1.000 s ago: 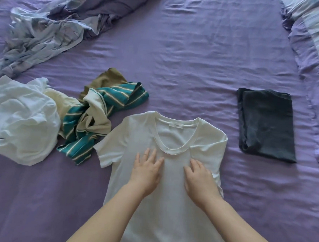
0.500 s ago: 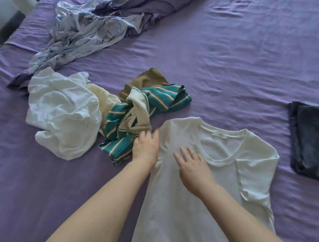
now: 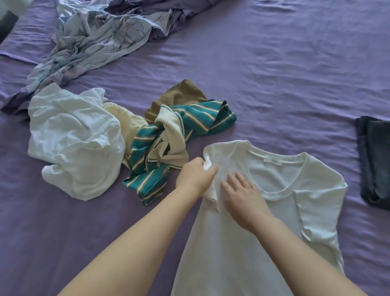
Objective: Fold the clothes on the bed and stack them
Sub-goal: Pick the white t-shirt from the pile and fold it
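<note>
A white T-shirt (image 3: 264, 218) was laid flat at lower centre-right on the bed (image 3: 282, 73), collar toward the top of the frame, long axis vertical. Its left sleeve was gripped by the left hand (image 3: 196, 177); the right hand (image 3: 243, 194) was pressed open on the chest. One folded dark garment (image 3: 381, 162) was seen at the right edge.
</note>
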